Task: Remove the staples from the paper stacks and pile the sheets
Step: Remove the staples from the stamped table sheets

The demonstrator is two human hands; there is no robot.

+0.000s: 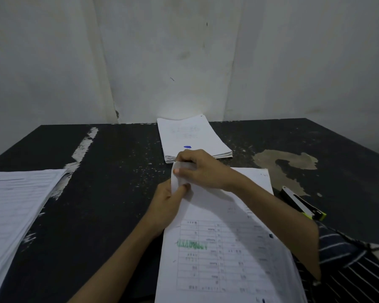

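A stapled paper stack (pixel 223 248) with a printed table and a green stamp lies on the dark table in front of me. Its top left corner is folded up. My right hand (pixel 201 169) pinches that lifted corner from above. My left hand (pixel 169 200) grips the same corner from below, fingers curled against the paper. The staple itself is hidden by my fingers. A pile of loose sheets (pixel 193 138) with a blue mark sits at the far middle of the table.
Another thick stack of papers (pixel 15 204) lies at the left edge. A black stapler with a yellow-green end (pixel 302 204) rests to the right of my right forearm. The black table (pixel 109 193) is scratched, with a worn patch at the right.
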